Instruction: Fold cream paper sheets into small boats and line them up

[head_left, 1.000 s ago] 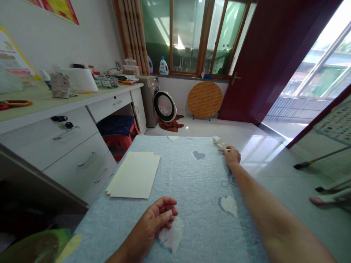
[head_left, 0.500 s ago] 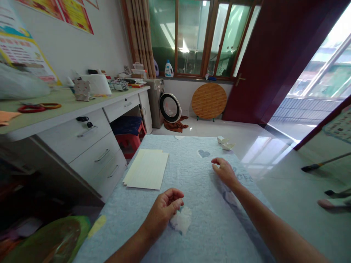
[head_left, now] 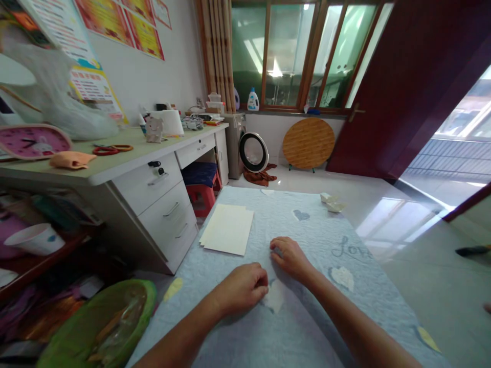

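Fingers: both sets curled and close together, the left's (head_left: pixel 261 282) tucked partly under the hand, the right's (head_left: pixel 276 246) bunched with tips down on the blanket; nothing held shows in either.
Left hand (head_left: pixel 241 289): low on the quilted blue blanket (head_left: pixel 318 240), beside a white heart patch.
Right hand (head_left: pixel 289 258): just beyond the left, the two near but not touching.
Paper: a stack of cream paper sheets (head_left: pixel 228 229) lies flat near the blanket's desk-side edge, ahead of both hands.
Folded work: two small folded paper pieces (head_left: pixel 330 202) sit at the blanket's far right corner, well apart from the hands.
Desk: the desk (head_left: pixel 126 153) runs along the left, carrying a pink alarm clock (head_left: pixel 32 142), red-handled scissors (head_left: pixel 113 148) and an orange cloth (head_left: pixel 72 160).
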Tool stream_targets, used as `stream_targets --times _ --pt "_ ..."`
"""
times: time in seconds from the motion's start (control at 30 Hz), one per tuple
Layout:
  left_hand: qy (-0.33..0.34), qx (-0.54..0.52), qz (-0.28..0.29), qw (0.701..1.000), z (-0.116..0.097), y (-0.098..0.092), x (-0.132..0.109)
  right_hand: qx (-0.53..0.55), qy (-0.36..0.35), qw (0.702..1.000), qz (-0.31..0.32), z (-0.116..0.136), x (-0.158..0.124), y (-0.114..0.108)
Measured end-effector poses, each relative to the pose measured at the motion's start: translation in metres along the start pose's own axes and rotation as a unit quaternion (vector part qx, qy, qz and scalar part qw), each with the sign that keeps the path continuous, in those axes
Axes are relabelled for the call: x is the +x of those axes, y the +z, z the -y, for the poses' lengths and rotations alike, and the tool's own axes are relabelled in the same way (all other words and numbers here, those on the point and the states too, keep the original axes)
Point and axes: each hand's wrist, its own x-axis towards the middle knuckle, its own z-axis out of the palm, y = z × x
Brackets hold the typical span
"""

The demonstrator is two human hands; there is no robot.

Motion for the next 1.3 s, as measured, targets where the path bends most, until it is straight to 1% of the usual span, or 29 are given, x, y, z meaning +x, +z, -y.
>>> stream_targets --times 0.07,0.17,0.23,0.33,0.4,0.47,0.53,0.67,0.8,1.07,1.17,1.3 --pt "-0.026 0.023 -0.014 0.999 0.007 -0.014 -0.006 0.002 -0.005 1.000 0.001 0.009 0.007 0.006" --pt "-0.086 -0.015 -0.150 0.985 0.026 -0.031 -0.011 0.008 -0.014 1.000 0.002 0.027 0.019 0.020" --pt "-0.106 -0.023 -0.214 0.971 0.041 -0.037 -0.012 0.012 -0.026 1.000 0.008 0.040 0.028 0.032" --pt "-0.137 -0.041 -0.329 0.933 0.062 -0.039 -0.012 0.013 -0.033 0.999 0.014 0.057 0.040 0.049" --pt "-0.147 -0.050 -0.393 0.906 0.074 -0.037 -0.011 0.013 -0.033 0.999 0.016 0.063 0.046 0.058" --pt "-0.148 -0.058 -0.437 0.885 0.083 -0.035 -0.010 0.015 -0.031 0.999 0.014 0.065 0.049 0.062" --pt "-0.145 -0.069 -0.467 0.870 0.089 -0.034 -0.009 0.017 -0.028 0.999 0.009 0.064 0.051 0.064" --pt "-0.145 -0.093 -0.504 0.846 0.098 -0.033 -0.006 0.025 -0.025 0.999 0.003 0.060 0.050 0.063" --pt "-0.157 -0.117 -0.523 0.830 0.104 -0.032 -0.003 0.037 -0.027 0.999 -0.002 0.058 0.048 0.063" --pt "-0.178 -0.163 -0.522 0.818 0.109 -0.030 0.000 0.053 -0.026 0.998 -0.022 0.053 0.047 0.064" --pt "-0.179 -0.171 -0.529 0.812 0.108 -0.030 0.000 0.048 -0.030 0.998 -0.029 0.057 0.046 0.065" --pt "-0.176 -0.188 -0.540 0.801 0.108 -0.030 0.000 0.007 -0.028 0.999 -0.045 0.065 0.048 0.065"
